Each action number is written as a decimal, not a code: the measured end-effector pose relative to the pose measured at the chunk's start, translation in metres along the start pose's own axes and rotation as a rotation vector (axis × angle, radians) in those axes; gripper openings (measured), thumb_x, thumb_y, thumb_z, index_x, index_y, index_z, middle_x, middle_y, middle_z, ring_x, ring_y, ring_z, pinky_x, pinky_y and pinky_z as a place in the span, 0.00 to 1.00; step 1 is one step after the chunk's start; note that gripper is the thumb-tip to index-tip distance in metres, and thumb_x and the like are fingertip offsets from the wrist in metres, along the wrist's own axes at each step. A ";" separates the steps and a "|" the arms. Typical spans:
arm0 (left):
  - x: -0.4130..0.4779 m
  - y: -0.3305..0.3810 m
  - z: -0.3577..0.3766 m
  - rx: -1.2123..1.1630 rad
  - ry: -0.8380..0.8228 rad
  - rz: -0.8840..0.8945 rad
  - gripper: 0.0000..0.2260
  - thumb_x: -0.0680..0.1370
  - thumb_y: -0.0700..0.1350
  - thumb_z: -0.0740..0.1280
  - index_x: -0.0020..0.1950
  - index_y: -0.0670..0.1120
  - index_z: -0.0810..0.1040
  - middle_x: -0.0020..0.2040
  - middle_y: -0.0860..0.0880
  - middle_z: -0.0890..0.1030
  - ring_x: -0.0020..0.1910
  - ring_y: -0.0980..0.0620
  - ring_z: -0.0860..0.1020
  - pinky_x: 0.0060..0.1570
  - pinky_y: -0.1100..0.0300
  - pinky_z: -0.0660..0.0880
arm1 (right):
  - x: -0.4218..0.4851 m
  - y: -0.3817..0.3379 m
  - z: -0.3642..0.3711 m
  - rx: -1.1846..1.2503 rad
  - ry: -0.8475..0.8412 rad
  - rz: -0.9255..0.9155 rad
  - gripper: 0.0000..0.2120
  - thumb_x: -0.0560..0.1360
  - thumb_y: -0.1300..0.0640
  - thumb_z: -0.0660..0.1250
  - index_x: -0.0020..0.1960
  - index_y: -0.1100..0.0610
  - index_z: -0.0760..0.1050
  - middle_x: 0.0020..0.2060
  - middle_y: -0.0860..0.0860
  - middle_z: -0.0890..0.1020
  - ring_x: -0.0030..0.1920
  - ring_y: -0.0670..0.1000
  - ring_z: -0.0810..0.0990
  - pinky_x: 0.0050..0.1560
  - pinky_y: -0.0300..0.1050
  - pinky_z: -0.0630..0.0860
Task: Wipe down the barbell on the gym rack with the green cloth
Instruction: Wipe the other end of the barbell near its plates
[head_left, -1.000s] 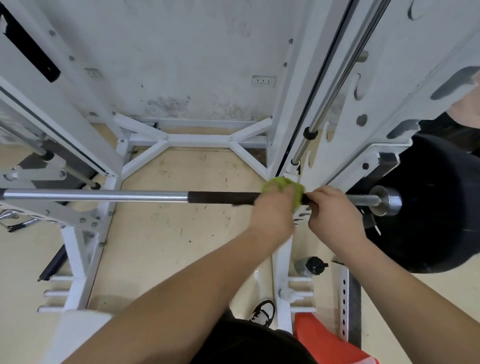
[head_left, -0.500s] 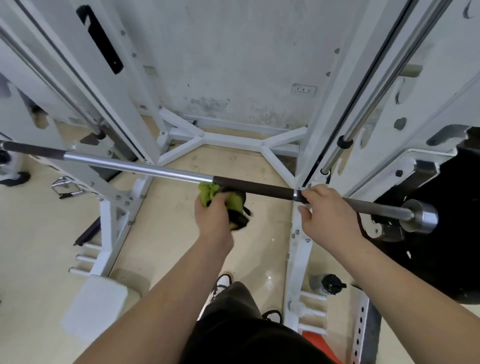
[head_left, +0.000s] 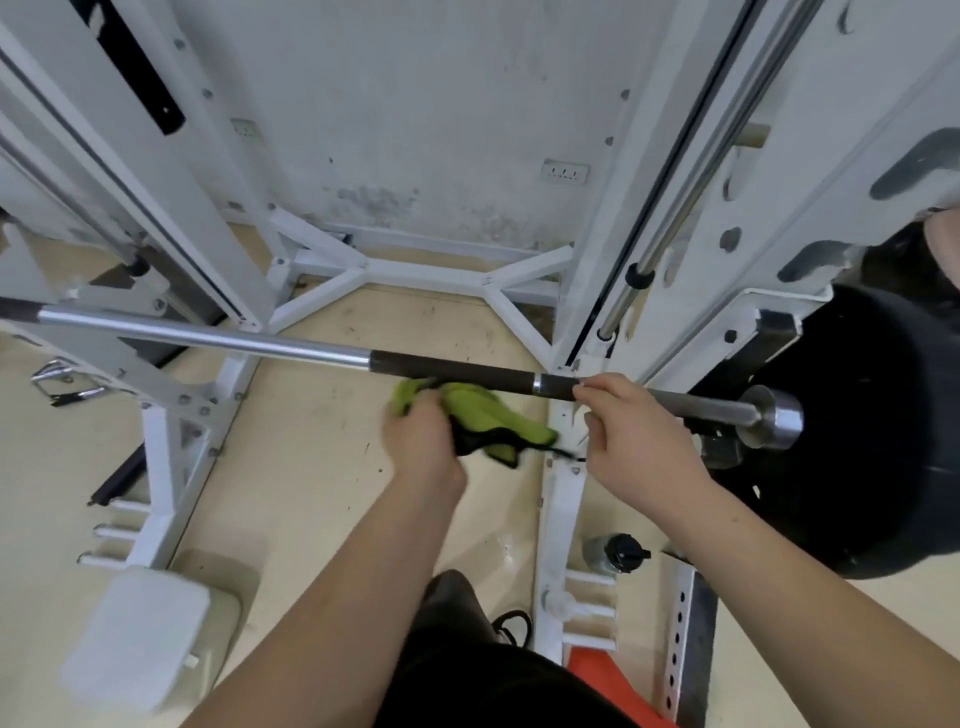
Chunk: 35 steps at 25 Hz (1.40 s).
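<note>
1. White gym rack (head_left: 613, 218) fills frame; uprights at left and right edges, cross-braced base on beige floor against back wall.
2. Black weight plate (head_left: 857, 441) at rack's right side, just beyond barbell's collar end.
3. Barbell (head_left: 208, 338) spans rack left to right, sloping slightly down toward right; chrome middle section, dark grip section toward right, chrome collar at right end beside plate.
4. Right hand (head_left: 639, 431) on barbell's dark section next to right upright, thumb and fingertips pinched together on bar, remaining fingers curled under.
5. Left hand (head_left: 421, 441) just below dark grip section, fingers closed and clamped on green cloth, blurred.
6. Green cloth (head_left: 483, 410) bunched in left hand, upper edge just under bar near chrome/dark junction; contact with bar cannot tell; black-edged tail hanging toward right hand.
7. White padded block (head_left: 137, 629) on floor at rack's lower left foot.
8. Black-capped bottle (head_left: 615, 553) on floor by right upright base, beside storage pegs.
9. Wall outlet (head_left: 565, 171) on back wall, right of centre.
</note>
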<state>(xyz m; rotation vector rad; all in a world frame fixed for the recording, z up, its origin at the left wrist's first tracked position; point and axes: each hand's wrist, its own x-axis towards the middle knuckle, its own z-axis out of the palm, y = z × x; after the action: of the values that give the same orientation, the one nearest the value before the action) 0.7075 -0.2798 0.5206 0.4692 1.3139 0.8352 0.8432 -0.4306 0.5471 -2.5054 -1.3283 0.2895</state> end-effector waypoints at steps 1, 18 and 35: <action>0.005 0.005 -0.003 -0.012 0.040 0.088 0.15 0.76 0.30 0.59 0.58 0.40 0.79 0.44 0.39 0.83 0.43 0.40 0.83 0.41 0.51 0.83 | -0.004 0.004 -0.002 0.000 -0.002 0.012 0.21 0.76 0.62 0.66 0.68 0.54 0.78 0.64 0.46 0.76 0.61 0.52 0.77 0.48 0.52 0.81; -0.051 -0.047 0.075 1.725 -0.699 0.942 0.19 0.73 0.33 0.66 0.63 0.43 0.73 0.65 0.42 0.73 0.53 0.41 0.77 0.46 0.53 0.72 | -0.044 0.071 -0.023 -0.182 0.104 0.377 0.10 0.77 0.54 0.70 0.56 0.55 0.84 0.53 0.48 0.79 0.59 0.52 0.76 0.42 0.45 0.75; -0.101 -0.104 0.145 1.656 -1.419 1.248 0.27 0.71 0.36 0.71 0.70 0.46 0.77 0.66 0.43 0.76 0.58 0.37 0.78 0.53 0.45 0.79 | -0.073 0.094 -0.059 0.565 0.235 0.554 0.39 0.69 0.74 0.61 0.76 0.48 0.64 0.56 0.50 0.79 0.52 0.51 0.77 0.47 0.38 0.70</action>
<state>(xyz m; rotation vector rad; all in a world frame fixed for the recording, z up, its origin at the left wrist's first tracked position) 0.8716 -0.4004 0.5432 2.6912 -0.1460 -0.1115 0.8935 -0.5506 0.5730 -2.2602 -0.3649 0.4008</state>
